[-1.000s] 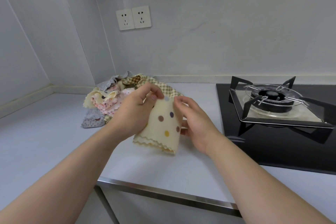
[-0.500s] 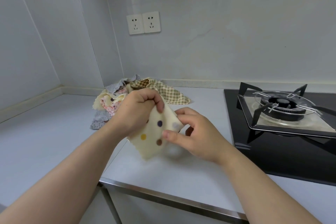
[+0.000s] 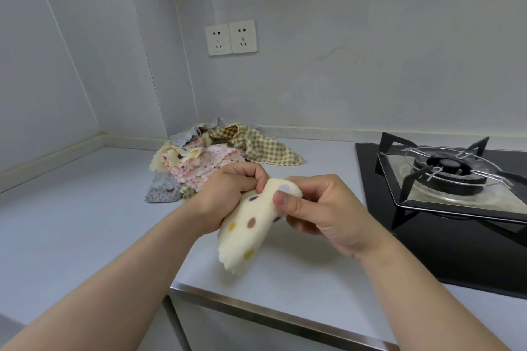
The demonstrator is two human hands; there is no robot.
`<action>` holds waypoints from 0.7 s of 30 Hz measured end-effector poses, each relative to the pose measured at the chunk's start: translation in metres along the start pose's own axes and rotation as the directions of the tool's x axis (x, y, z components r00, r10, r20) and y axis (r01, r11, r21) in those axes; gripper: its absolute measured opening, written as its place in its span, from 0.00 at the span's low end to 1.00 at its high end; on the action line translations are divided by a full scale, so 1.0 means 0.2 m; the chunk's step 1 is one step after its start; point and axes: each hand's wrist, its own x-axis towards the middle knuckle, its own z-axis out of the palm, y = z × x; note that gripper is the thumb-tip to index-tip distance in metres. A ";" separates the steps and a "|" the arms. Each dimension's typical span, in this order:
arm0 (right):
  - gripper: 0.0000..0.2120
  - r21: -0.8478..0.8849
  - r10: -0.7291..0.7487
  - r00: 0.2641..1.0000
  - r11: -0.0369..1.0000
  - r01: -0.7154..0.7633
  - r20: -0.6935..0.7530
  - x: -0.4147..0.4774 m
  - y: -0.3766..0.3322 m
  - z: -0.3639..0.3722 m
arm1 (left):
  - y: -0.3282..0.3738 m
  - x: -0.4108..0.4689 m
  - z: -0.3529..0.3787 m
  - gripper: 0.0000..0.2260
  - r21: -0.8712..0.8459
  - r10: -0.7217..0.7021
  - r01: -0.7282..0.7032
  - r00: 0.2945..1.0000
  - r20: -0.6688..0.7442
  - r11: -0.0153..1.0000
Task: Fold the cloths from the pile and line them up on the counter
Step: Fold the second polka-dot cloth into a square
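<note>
Dotted cloth [image 3: 251, 225]: cream with purple, brown and yellow spots, bunched, at the centre of the frame, held off the counter [image 3: 85, 222]; its loose lower end hangs toward the front edge, its wavy hem lowest. Left hand [image 3: 228, 196]: fingers curled round the cloth's upper left part, clenched on it, knuckles up. Right hand [image 3: 322, 208]: thumb pressed on the cloth's top end against the fingers behind, pinching it; the rest of those fingers are hidden behind the fabric. The two hands meet at the cloth's top and cover much of it. Pile [image 3: 205, 162]: unfolded cloths heaped on the counter above and left of the hands, near the back wall corner; the left hand hides its near right edge. Within it: pink floral cloth [image 3: 216, 159] on top; cream cloth [image 3: 168, 157] at its left; grey cloth [image 3: 162, 194] spread at its lower left; checked cloth [image 3: 265, 145], brown and cream, trailing out to the right and lying flat on the counter. Counter: pale grey, running across the frame, with a steel strip [image 3: 256, 310] along its front edge at lower centre. Hob [image 3: 427, 236]: black glass, set into the counter at the right of the frame, just beside the right hand. Burner [image 3: 450, 168]: black, under a black pan support with a wire ring on top, upper right of the hob. Sockets [image 3: 231, 37]: two white plates side by side on the grey wall, upper centre, well above the pile.
</note>
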 end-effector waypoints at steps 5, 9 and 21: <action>0.13 0.056 0.068 0.995 0.996 -0.072 0.066 -0.01 0.00 -0.01 | -0.01 0.01 -0.01 0.20 0.014 -0.012 0.012 1.000 -0.026 1.000; 0.11 0.087 0.095 0.992 0.991 -0.102 0.083 0.00 0.01 -0.01 | -0.03 0.01 0.01 0.16 -0.042 -0.086 0.089 0.994 0.072 0.995; 0.04 0.134 0.105 0.990 0.984 -0.117 0.099 0.01 0.04 -0.02 | -0.04 0.01 -0.03 0.14 -0.069 -0.078 0.076 0.996 -0.032 0.995</action>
